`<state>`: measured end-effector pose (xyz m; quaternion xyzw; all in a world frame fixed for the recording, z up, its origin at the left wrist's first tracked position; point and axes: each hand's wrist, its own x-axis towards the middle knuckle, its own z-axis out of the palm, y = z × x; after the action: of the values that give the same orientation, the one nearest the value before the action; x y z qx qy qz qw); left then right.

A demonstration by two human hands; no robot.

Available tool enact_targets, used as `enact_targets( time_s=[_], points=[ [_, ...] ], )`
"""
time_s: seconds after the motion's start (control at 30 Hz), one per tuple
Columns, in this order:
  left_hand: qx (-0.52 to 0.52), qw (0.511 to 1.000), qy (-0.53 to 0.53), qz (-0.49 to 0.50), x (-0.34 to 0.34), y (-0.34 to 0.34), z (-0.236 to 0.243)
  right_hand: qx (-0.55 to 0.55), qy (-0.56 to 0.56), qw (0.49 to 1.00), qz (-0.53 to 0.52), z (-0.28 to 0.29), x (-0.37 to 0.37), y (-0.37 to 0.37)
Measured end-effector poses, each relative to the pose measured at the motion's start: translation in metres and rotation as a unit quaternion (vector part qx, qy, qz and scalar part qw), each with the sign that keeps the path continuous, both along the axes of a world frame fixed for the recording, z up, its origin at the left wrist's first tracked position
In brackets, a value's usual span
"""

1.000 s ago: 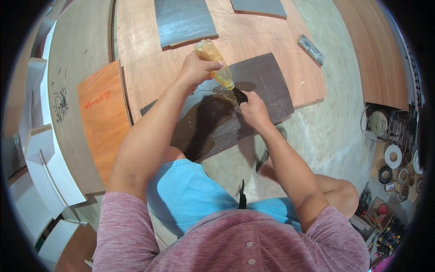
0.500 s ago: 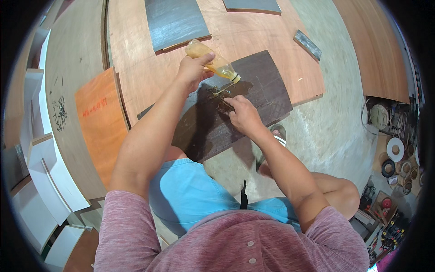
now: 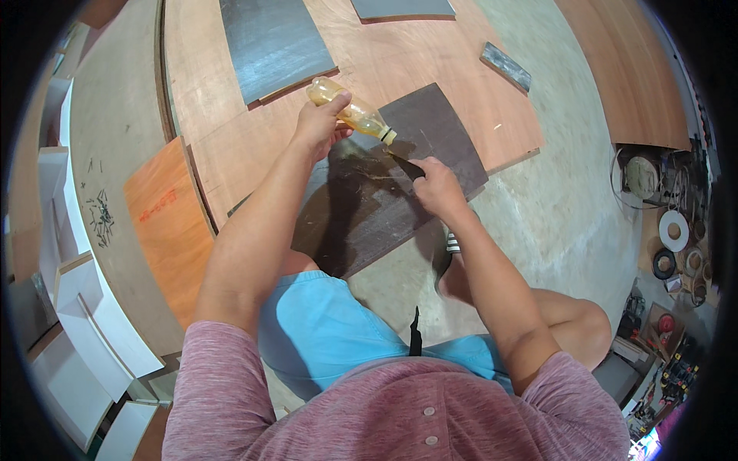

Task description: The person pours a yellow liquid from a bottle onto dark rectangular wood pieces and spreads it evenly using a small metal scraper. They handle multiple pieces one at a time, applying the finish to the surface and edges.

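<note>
My left hand (image 3: 315,129) is wrapped round a clear plastic bottle (image 3: 360,119) of yellowish liquid, tilted with its narrow cap end down to the right. Just below that cap is the tip of a dark, flat scraper-like blade (image 3: 404,164), its other end gripped in my right hand (image 3: 443,189). Both hands are over a dark brown board (image 3: 450,127), where a wet, shiny patch (image 3: 365,170) spreads under the bottle. Whether liquid is flowing from the cap at this instant is hard to see.
Under the dark board lies a large plywood sheet (image 3: 492,115). On it rest a grey panel (image 3: 280,50), another grey panel (image 3: 403,8) and a small grey block (image 3: 506,67). An orange-brown board (image 3: 169,230) and scattered screws (image 3: 100,219) are at left; tape rolls (image 3: 673,230) at right.
My right hand and the blade have moved right and up from the wet patch toward the bottle's cap. The bottle has shifted slightly left; the thin stream seen earlier no longer shows clearly.
</note>
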<state>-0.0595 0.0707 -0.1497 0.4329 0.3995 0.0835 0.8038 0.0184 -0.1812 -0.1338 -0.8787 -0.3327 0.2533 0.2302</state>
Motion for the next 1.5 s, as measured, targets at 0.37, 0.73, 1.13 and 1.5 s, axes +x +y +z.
enact_targets(
  time_s=[0.37, 0.73, 1.13, 1.5],
  points=[
    [0.117, 0.993, 0.022, -0.009, 0.017, -0.016, -0.009, 0.022, -0.032, 0.999, -0.015, 0.022, -0.005, 0.011],
    [0.051, 0.998, 0.014, 0.027, 0.019, -0.009, -0.017, -0.064, -0.071, 0.99, 0.106, 0.033, -0.02, 0.015],
    [-0.254, 0.966, 0.01, 0.036, 0.015, 0.023, -0.021, -0.054, -0.243, 0.961, 0.118, -0.022, -0.016, -0.025],
    [-0.378, 0.904, 0.019, 0.196, 0.018, 0.087, -0.104, -0.076, -0.275, 0.944, 0.167, -0.073, -0.025, -0.058]
  ],
)
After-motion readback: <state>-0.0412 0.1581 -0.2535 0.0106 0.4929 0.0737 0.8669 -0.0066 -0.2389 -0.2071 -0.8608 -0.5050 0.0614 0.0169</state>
